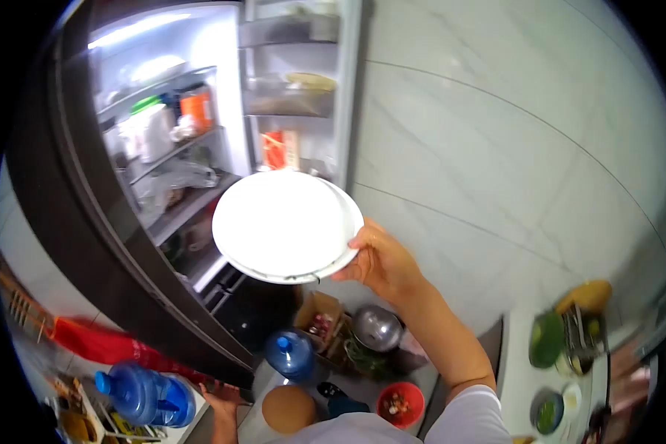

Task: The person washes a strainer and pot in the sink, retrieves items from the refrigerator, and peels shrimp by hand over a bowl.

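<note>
A white round plate or dish (281, 226), washed out by glare, is held up before the open fridge (229, 81). My right hand (381, 259) grips its right rim, thumb on top and fingers underneath. A second white rim shows along its right edge. At the lower left, my left hand (220, 396) has its fingers apart and holds nothing, near the bottom edge of the dark fridge door (137, 229). White bottles and an orange container (196, 109) stand on the fridge shelves.
On the floor are a blue water jug (290, 357), a cardboard box (320, 314), a metal pot (377, 328), a round brown stool (288, 409) and a red bowl (400, 405). Another blue jug (144, 396) lies at left. A counter (518, 370) with dishes runs along the right.
</note>
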Action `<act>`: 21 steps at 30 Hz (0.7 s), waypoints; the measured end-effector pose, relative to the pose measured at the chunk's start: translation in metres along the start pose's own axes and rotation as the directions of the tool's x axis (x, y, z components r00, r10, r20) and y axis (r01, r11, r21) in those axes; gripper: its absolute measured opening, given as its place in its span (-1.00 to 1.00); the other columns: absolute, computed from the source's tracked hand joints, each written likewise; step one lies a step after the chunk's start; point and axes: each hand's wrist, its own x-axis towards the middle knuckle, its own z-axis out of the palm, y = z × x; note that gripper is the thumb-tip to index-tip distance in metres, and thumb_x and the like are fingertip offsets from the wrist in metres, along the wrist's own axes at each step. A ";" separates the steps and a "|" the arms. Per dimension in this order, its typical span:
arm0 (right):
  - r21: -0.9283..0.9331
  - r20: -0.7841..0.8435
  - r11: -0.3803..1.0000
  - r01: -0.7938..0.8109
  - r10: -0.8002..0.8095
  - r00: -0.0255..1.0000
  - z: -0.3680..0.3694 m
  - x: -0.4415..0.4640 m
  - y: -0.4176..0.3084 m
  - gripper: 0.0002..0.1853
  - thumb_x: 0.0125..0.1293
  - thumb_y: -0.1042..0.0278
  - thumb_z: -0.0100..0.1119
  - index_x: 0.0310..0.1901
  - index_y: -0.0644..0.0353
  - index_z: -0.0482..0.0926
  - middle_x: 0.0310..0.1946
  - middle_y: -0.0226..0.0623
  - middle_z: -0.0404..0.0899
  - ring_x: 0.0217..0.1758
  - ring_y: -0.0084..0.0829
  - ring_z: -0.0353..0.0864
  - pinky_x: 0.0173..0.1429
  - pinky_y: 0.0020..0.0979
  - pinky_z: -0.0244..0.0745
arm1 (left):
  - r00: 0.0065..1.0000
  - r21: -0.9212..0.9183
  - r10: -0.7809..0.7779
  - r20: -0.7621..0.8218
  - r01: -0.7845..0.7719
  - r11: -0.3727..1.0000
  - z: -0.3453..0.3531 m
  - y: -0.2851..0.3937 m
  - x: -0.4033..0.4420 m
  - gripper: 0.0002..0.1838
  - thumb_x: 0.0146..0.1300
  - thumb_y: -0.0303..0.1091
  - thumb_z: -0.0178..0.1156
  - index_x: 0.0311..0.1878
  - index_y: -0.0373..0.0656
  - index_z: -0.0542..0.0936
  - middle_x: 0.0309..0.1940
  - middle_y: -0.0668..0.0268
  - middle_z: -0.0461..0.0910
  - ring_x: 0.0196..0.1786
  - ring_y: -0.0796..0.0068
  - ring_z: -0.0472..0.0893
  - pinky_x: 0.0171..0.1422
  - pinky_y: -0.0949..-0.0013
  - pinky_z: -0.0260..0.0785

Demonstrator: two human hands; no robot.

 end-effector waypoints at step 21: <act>-0.006 -0.816 0.945 0.327 -0.194 0.545 -0.120 -0.444 0.086 -0.33 0.14 0.45 -0.01 0.33 0.04 0.06 0.08 -0.16 0.35 0.04 -0.21 0.53 -0.03 -0.20 0.61 | 0.715 0.738 -0.697 0.055 0.441 0.510 0.086 -0.223 -0.133 -0.42 0.20 0.23 0.06 -0.07 -0.16 0.47 -0.08 0.19 0.48 -0.02 0.27 0.47 0.11 0.20 0.33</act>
